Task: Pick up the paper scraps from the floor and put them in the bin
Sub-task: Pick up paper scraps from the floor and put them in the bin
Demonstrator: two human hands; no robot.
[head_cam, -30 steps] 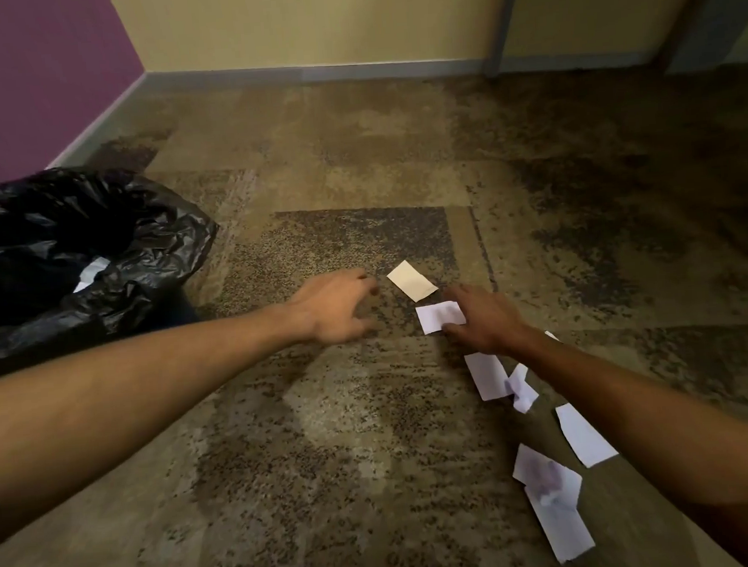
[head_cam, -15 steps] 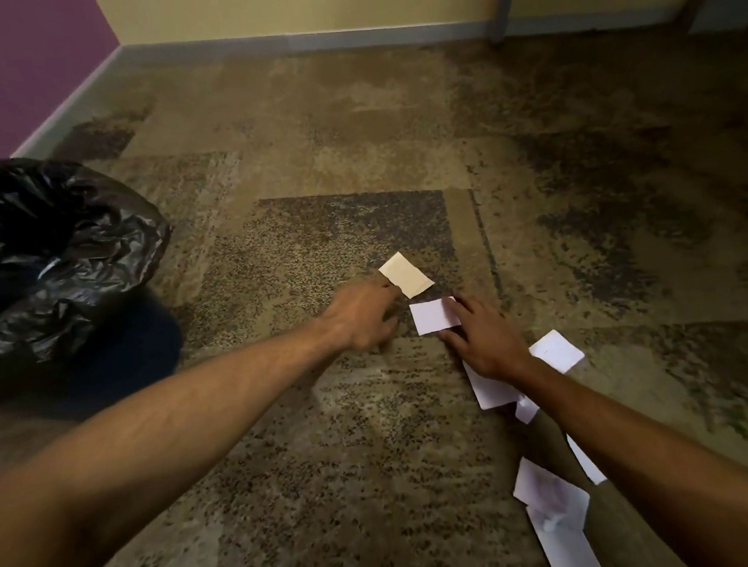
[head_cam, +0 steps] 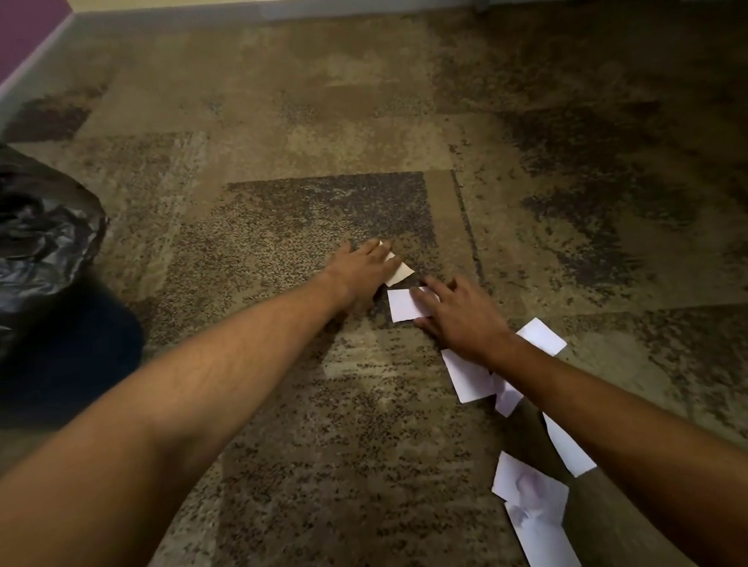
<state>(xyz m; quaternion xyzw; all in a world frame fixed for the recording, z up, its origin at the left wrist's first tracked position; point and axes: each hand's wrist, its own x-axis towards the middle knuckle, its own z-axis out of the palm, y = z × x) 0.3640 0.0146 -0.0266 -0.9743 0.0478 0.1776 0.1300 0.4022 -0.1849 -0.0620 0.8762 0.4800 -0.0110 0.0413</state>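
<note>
covering the tan scrap (head_cam: 400, 274) now, left hand (head_cam: 364, 271)

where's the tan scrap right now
In the head view the tan scrap lies on the carpet near centre, partly under the left hand, just beyond the white scrap that the right hand touches.

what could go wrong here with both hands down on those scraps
Both scraps lie flat on the rough patterned carpet, so the left hand on the small cream paper scrap and the right hand on the white rectangular paper scrap may slide or crease them instead of lifting. The black-bagged bin sits well off to the left, so loosely held scraps could drop on the way.
</note>
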